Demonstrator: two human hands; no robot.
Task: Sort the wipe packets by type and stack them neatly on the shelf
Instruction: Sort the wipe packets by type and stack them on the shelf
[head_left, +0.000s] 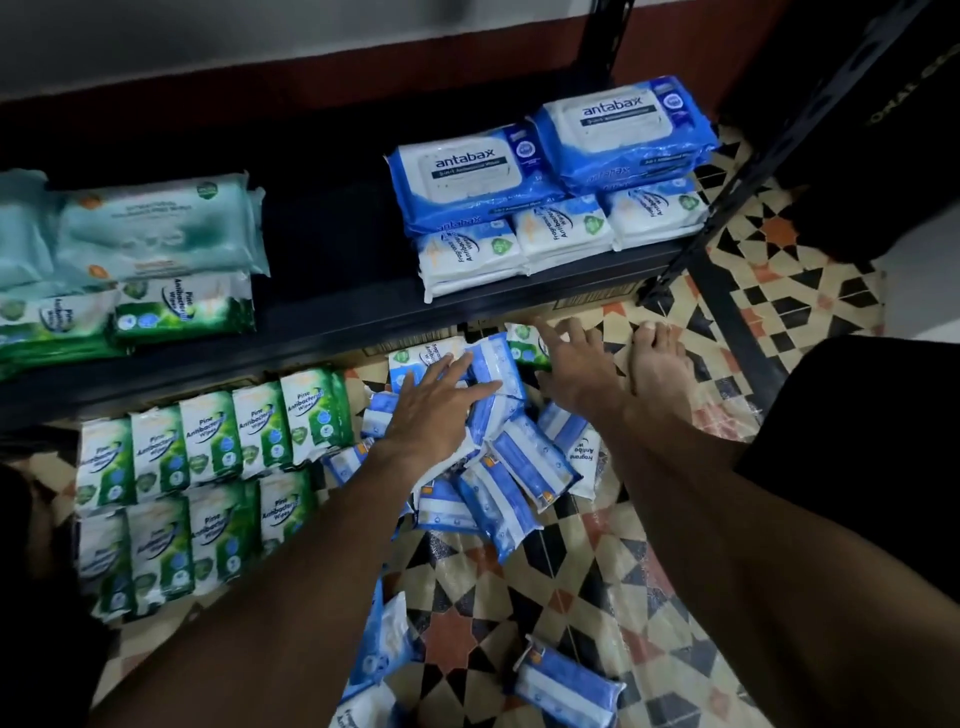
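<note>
Packets (524, 462) in blue and white lie heaped on the patterned floor (571, 597) just near of the black shelf (332, 312); the left hand (441, 405) lies flat on the heap's far part with straight fingers, gripping nothing. The right hand (576, 364) is spread open just to its right, over a green-cornered packet (522, 340) by the shelf edge, and whether it touches that packet cannot be told. Green pine packets (208, 457) are lined in two rows on the floor to the left, while on the shelf blue antabax packs (467, 176) sit on white packets (561, 234) at the right and pale teal packs (156, 228) lie at the left
</note>
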